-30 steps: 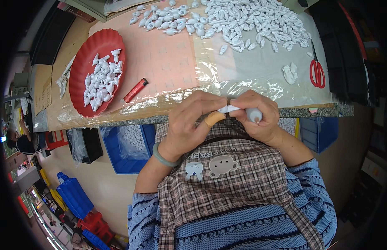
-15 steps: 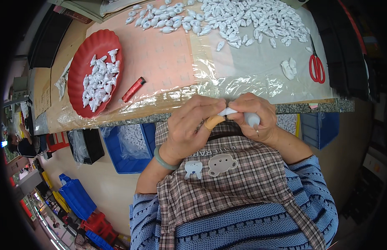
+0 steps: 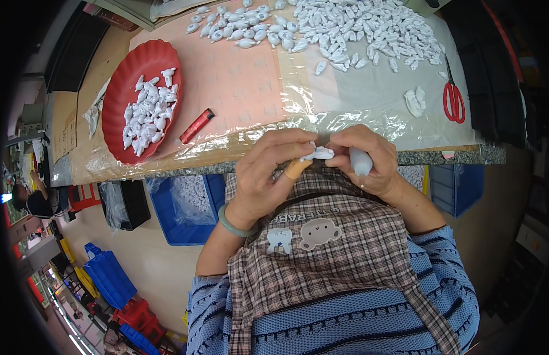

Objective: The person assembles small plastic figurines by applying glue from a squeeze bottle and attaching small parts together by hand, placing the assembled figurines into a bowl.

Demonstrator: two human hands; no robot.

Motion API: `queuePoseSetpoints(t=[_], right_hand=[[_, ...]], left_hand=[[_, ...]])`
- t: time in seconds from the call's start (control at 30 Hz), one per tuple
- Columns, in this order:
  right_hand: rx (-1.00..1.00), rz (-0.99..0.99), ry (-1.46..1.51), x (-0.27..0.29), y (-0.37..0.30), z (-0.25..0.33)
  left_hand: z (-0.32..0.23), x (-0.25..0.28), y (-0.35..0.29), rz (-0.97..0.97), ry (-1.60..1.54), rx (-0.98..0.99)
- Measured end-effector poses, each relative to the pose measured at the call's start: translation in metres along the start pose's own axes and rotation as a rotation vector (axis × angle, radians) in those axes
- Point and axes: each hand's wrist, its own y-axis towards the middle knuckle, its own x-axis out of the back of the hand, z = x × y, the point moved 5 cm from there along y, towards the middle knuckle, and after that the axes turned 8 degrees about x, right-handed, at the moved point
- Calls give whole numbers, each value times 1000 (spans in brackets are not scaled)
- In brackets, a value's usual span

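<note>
Just off the table's front edge, my left hand (image 3: 258,170) pinches a small white plastic figure part (image 3: 323,153) between thumb and fingers. An orange finger cot (image 3: 296,169) covers the thumb. My right hand (image 3: 378,163) is wrapped round a small translucent squeeze bottle (image 3: 360,160), its thin nozzle pointing down toward me. The thumb and forefinger of that hand are apart, close to the right end of the white part. Whether they touch it, I cannot tell.
A red scalloped dish (image 3: 113,112) holds many white parts, with a red lighter (image 3: 197,126) beside it. Loose white pieces (image 3: 369,29) spread over the table's far side. Red-handled scissors (image 3: 454,102) and crumpled white tissue (image 3: 415,102) lie right. Blue bins (image 3: 186,235) stand below.
The right thumb and forefinger have opened away from the white part, which now shows more fully in the left hand's pinch. The bottle stays in the right hand. The view has shifted slightly.
</note>
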Motion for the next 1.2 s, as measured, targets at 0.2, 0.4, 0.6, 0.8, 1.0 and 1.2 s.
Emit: queuePoseSetpoints(t=[0.2, 0.4, 0.6, 0.8, 1.0, 1.2], right_hand=[[-5, 6, 11, 1, -1, -1], [-15, -30, -66, 7, -6, -7], [-62, -36, -83, 16, -11, -13], [-59, -23, -82, 14, -8, -14], [-52, 1, -75, 13, -3, -13], [-30, 3, -87, 14, -4, -13]], left_hand=[[0, 4, 1, -37, 0, -21], [0, 42, 7, -176, 232, -99], [10, 153, 7, -604, 659, 113], [16, 124, 44, -435, 928, -34], [60, 66, 94, -236, 745, -46], [91, 55, 121, -149, 848, 0]])
